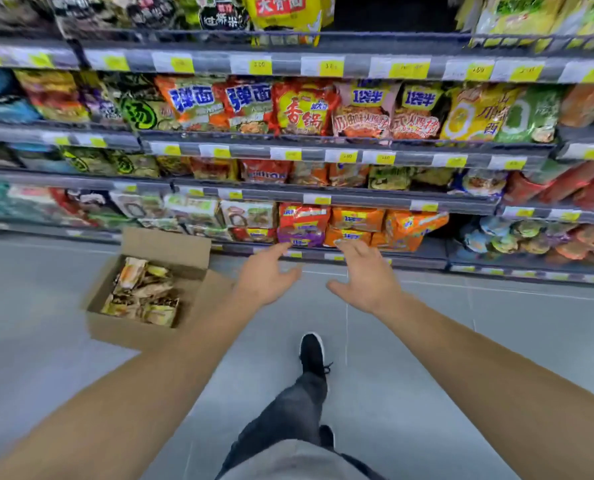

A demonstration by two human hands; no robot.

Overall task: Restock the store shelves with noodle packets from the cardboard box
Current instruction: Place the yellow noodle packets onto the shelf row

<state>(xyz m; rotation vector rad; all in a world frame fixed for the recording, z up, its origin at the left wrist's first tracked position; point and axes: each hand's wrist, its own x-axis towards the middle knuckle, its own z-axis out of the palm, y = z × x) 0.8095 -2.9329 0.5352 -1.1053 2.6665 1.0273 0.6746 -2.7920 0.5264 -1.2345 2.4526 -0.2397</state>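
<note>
An open cardboard box [126, 327] sits on the grey floor at the left, holding several yellow and white noodle packets [143, 294]. My left hand [264, 275] and my right hand [365, 275] are stretched forward side by side, fingers apart and empty. Their fingertips reach toward the bottom shelf [427, 259], just in front of orange and purple noodle packets [354, 225]. The box lies to the left of my left hand, apart from it.
Store shelves full of colourful noodle packets [302, 109] run across the whole view, with yellow price tags [332, 69] on the rails. A dark gap [392, 12] shows on the top shelf. My leg and black shoe [311, 351] step forward over the grey floor.
</note>
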